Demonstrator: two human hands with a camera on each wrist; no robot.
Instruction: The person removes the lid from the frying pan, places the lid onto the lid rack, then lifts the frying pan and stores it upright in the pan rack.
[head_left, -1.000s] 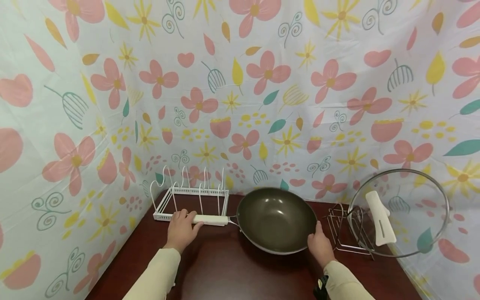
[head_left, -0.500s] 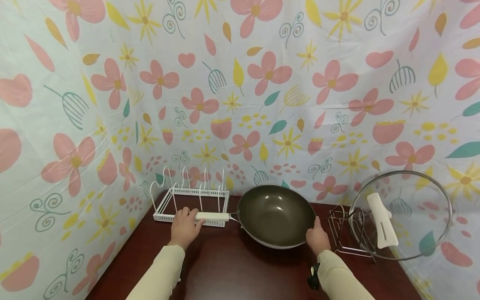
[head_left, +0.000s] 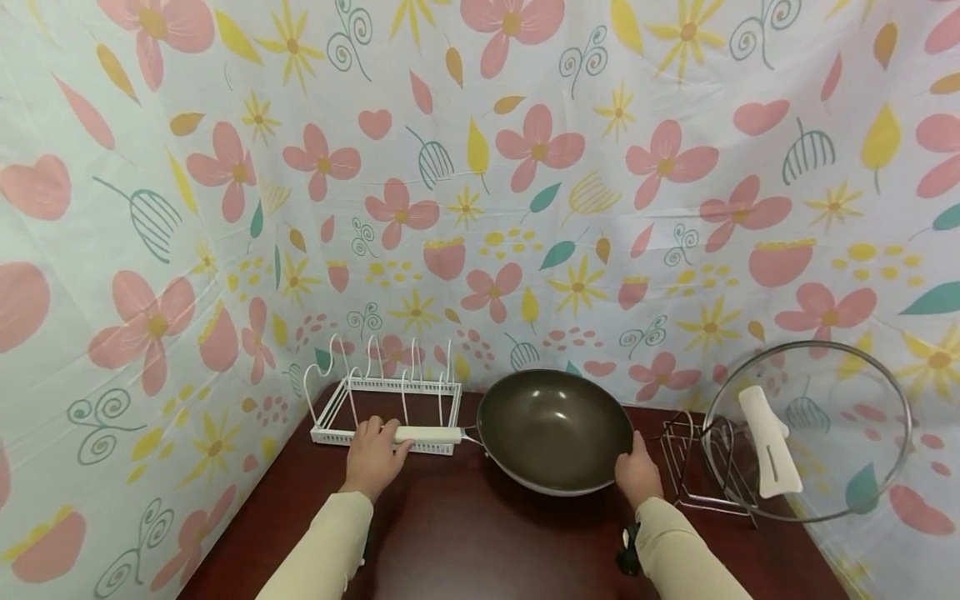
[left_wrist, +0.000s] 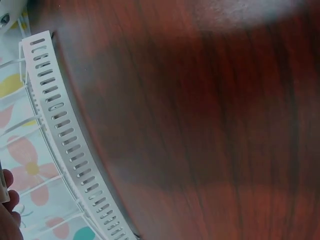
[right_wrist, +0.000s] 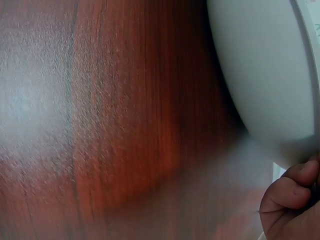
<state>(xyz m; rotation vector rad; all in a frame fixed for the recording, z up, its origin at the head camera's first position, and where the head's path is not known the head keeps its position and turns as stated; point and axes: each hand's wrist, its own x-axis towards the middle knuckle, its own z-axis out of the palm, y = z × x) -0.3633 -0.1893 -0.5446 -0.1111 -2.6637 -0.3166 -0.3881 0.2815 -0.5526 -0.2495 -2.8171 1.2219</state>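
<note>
In the lower centre of the head view, the pan (head_left: 555, 429) is held at both ends, probably for balance: the left hand (head_left: 375, 454) wraps its handle (head_left: 429, 434), the right hand (head_left: 639, 473) pinches the opposite rim. Only glints show inside. Lower right, the wire rack (head_left: 712, 503) seemingly props the lid (head_left: 771, 446) on edge.

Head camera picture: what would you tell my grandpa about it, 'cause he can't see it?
A person's left hand grips the cream handle of a dark wok while the right hand holds its opposite side, over a red-brown table. At left is a white metal rack; at right, a glass lid stands in a wire rack.
</note>
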